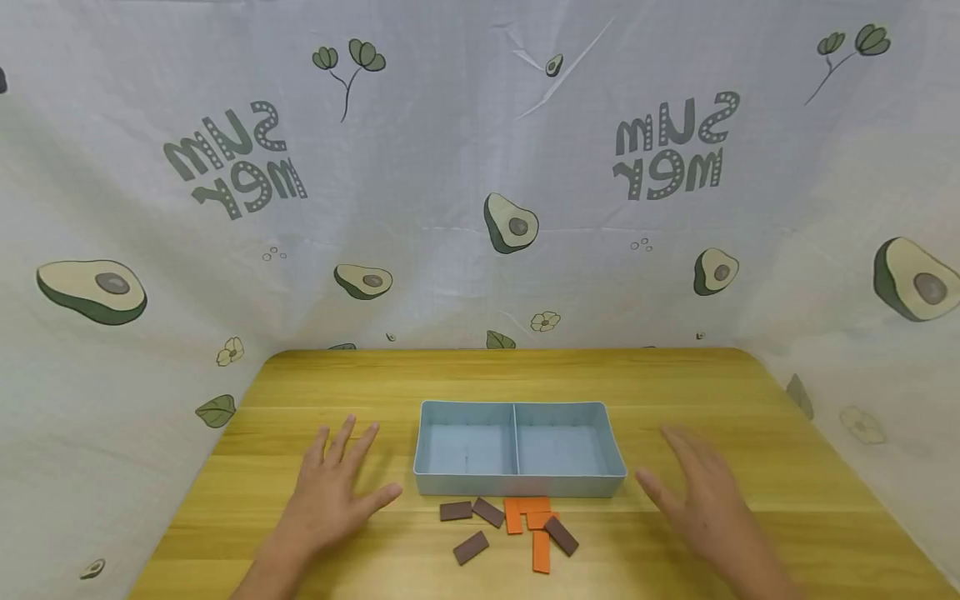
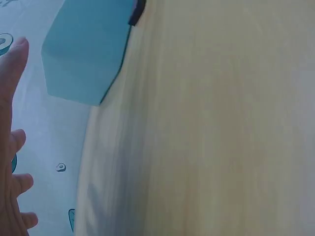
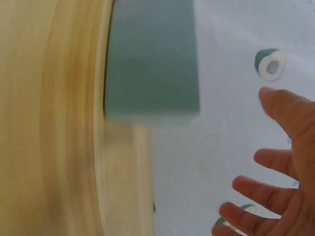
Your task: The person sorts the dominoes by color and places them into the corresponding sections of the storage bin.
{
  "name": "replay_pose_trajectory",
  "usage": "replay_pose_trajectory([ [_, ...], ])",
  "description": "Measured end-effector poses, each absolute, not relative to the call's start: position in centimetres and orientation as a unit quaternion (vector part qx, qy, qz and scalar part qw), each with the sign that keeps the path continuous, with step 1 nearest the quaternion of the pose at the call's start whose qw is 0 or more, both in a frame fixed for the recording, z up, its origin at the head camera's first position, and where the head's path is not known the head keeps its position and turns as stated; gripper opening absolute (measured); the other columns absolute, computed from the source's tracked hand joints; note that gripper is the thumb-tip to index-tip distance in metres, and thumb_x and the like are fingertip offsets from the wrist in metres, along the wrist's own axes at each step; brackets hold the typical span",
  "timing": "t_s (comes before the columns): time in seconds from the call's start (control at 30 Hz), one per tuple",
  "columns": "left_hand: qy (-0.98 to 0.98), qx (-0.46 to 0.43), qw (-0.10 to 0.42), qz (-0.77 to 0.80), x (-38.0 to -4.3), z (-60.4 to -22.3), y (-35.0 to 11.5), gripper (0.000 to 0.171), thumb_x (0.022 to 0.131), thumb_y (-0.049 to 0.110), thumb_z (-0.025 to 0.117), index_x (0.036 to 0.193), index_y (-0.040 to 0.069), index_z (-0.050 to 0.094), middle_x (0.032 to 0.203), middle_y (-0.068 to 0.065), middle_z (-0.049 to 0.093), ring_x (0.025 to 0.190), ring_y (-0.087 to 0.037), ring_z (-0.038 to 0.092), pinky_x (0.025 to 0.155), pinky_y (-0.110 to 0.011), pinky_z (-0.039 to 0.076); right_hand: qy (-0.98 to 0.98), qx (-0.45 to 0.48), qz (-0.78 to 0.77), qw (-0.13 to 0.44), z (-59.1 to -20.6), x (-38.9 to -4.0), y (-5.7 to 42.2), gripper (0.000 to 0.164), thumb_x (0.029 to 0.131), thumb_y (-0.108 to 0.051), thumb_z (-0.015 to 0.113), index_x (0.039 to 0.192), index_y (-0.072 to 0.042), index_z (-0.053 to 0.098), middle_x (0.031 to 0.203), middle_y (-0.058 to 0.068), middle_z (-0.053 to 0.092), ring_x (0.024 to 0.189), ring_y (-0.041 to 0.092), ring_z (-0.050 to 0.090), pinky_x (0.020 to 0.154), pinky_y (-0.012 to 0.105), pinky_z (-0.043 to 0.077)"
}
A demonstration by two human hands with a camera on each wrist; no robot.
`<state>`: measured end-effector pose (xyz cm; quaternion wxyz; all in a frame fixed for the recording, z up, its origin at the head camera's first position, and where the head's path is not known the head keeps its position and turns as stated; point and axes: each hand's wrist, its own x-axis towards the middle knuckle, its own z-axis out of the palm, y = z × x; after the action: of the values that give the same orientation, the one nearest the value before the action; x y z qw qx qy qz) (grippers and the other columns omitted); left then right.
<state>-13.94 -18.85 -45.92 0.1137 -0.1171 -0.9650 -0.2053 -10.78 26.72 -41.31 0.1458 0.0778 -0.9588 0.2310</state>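
Observation:
A pale blue box (image 1: pixel 519 485) with two compartments stands on the wooden table, both sides holding nothing. In front of it lie several dark brown blocks (image 1: pixel 471 547) and several orange blocks (image 1: pixel 541 552), flat and rectangular, some overlapping. To the left of the box is my left hand (image 1: pixel 330 496), fingers spread, with nothing in it. My right hand (image 1: pixel 701 500) is on the other side, slightly blurred, its fingers extended and holding nothing. Both wrist views show the hands, left (image 2: pixel 11 132) and right (image 3: pixel 280 172), apart from the box's end walls.
The wooden table (image 1: pixel 750 417) has rounded far corners. Behind it and along both sides hangs a white cloth (image 1: pixel 450 167) printed with avocados, leaves and mirrored lettering.

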Motion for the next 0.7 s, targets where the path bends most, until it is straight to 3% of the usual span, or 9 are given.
replay_pose_trajectory([
  [0.07,-0.953,-0.113,0.100,-0.264,-14.0,-45.9,-18.2,0.077,0.080,0.065,0.054,0.145,0.037,0.023,0.150,-0.009,0.021,0.132,-0.043,0.015,0.094,-0.066,0.024,-0.955,0.056,0.256,0.137,-41.2,-10.1,25.4,0.055,0.085,-0.037,0.066,0.126,-0.002,0.051,0.121,0.020,0.051,0.109,0.039,0.046,0.088,0.056,0.038],
  [0.17,-0.914,-0.100,0.081,-0.384,-14.4,-45.8,-16.7,0.066,0.087,0.056,0.051,0.144,0.038,0.023,0.147,-0.005,0.025,0.130,-0.034,0.023,0.092,-0.063,0.031,-0.951,0.017,0.301,0.068,-41.5,-9.2,23.1,0.040,0.081,-0.035,0.071,0.110,-0.008,0.061,0.105,0.007,0.060,0.090,0.021,0.057,0.075,0.038,0.049],
  [0.27,-0.853,-0.071,0.063,-0.512,-15.1,-46.0,-14.9,0.056,0.092,0.050,0.047,0.142,0.036,0.028,0.143,-0.003,0.030,0.125,-0.028,0.035,0.094,-0.057,0.034,-0.940,-0.007,0.339,-0.022,-42.4,-8.9,21.1,0.036,0.077,-0.036,0.074,0.103,-0.012,0.064,0.099,-0.002,0.062,0.079,0.010,0.058,0.067,0.029,0.050],
  [0.37,-0.787,-0.016,0.058,-0.615,-16.0,-46.6,-13.1,0.049,0.093,0.047,0.048,0.138,0.030,0.039,0.137,-0.003,0.039,0.118,-0.025,0.044,0.095,-0.050,0.038,-0.934,0.005,0.351,-0.063,-43.8,-8.9,19.9,0.040,0.072,-0.037,0.078,0.101,-0.013,0.064,0.092,-0.005,0.061,0.073,0.008,0.054,0.063,0.027,0.047],
  [0.5,-0.717,0.063,0.088,-0.689,-17.0,-47.7,-11.1,0.045,0.092,0.044,0.053,0.129,0.020,0.052,0.126,-0.004,0.050,0.113,-0.023,0.048,0.093,-0.043,0.039,-0.944,0.066,0.317,-0.060,-45.6,-8.9,19.2,0.041,0.069,-0.041,0.079,0.099,-0.018,0.064,0.082,-0.009,0.054,0.068,0.007,0.045,0.059,0.025,0.041],
  [0.7,-0.674,0.092,0.140,-0.719,-17.4,-48.8,-9.7,0.035,0.091,0.034,0.059,0.116,0.010,0.062,0.114,-0.009,0.058,0.102,-0.022,0.053,0.083,-0.029,0.043,-0.952,0.109,0.286,-0.019,-46.8,-8.7,18.9,0.023,0.072,-0.033,0.078,0.087,-0.027,0.062,0.077,-0.013,0.048,0.063,0.000,0.039,0.055,0.021,0.037],
])
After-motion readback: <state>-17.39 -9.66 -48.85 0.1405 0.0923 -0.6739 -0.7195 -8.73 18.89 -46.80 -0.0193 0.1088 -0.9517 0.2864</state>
